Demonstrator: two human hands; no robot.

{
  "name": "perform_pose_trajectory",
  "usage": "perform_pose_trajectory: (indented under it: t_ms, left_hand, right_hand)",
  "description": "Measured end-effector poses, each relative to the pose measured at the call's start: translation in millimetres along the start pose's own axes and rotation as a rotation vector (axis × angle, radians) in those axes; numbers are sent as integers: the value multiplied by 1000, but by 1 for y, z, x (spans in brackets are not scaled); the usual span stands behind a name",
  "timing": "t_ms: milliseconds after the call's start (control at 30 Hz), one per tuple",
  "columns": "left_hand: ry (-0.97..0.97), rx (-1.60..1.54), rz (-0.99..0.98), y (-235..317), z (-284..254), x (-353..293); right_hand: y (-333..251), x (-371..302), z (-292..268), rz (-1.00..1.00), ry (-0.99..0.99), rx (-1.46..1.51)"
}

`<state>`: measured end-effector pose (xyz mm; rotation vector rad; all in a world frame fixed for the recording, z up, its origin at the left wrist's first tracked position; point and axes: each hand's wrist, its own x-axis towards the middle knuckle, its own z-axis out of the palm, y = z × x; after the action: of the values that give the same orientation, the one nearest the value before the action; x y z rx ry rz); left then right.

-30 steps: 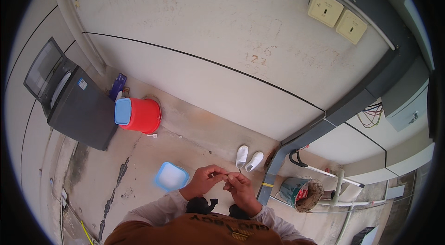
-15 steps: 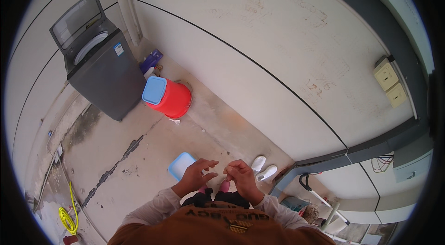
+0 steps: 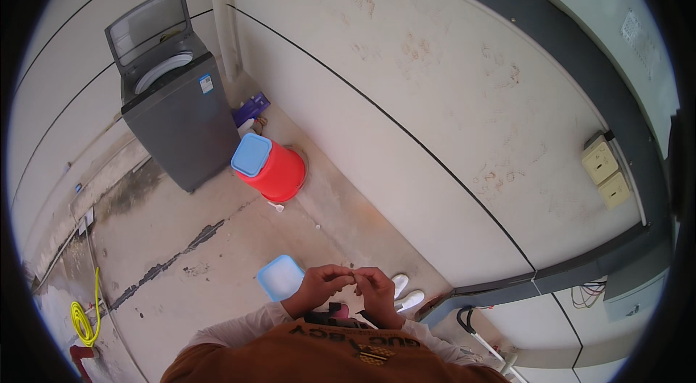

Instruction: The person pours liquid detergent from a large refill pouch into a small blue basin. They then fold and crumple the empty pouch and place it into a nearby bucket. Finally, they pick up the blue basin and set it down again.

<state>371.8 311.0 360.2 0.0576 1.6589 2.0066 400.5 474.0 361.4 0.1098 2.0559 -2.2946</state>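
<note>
In front of my body, my left hand [image 3: 325,287] and my right hand [image 3: 375,296] meet at the fingertips. Both are pinched, thumb against fingers, around a spot where something small may sit; it is too tiny to make out. Just left of my left hand, a shallow white basin with a light-blue rim [image 3: 281,278] lies on the floor. Beyond my right hand stands a pair of white shoes [image 3: 407,296].
A dark grey top-loading washing machine [image 3: 181,122] stands far left with its lid raised. Beside it is a red bucket [image 3: 279,174] topped by a light-blue square lid [image 3: 252,155]. A coiled yellow hose [image 3: 83,323] lies at left. The white wall [image 3: 406,78] runs along the right.
My hands have come together from a small gap, and my left fingers have closed from a spread pose into a pinch. The whole view has shifted slightly.
</note>
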Motion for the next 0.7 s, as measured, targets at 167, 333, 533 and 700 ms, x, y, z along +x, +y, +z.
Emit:
perform_pose_trajectory:
  t_ms: [167,333,533,700]
  left_hand:
    - [23,-48,-100,9,4,-1]
    - [41,-315,-157,9,-4,0]
    - [129,-433,-186,-10,-13,-3]
    - [152,-525,-166,-17,-6,1]
  right_hand:
    - [14,-4,-35,-44,-21,-203]
    - [137,-86,-158,397,-467,-1208]
    - [148,-97,-173,485,-537,-1296]
    - [147,-98,-179,474,-571,-1320]
